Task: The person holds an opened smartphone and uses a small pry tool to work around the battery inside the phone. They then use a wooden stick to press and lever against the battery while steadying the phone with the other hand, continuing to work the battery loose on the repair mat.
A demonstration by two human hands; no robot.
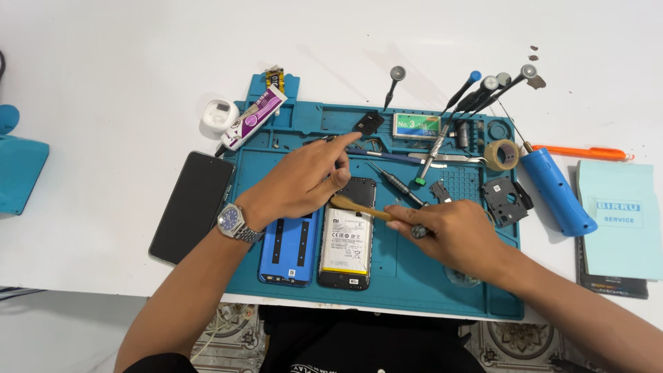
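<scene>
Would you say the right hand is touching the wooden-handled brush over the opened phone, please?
Touching. The head view shows the right hand closed around the rear end of the wooden-handled brush, whose front end lies over the opened phone.

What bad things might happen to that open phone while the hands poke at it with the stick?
The right hand holds a wooden-handled tool over the opened phone, whose battery lies bare; a slip might scratch or dent it. The left hand reaches across the blue back cover, so the wrist might nudge it. Screwdrivers and small parts crowd the blue mat; an elbow might scatter them.
</scene>
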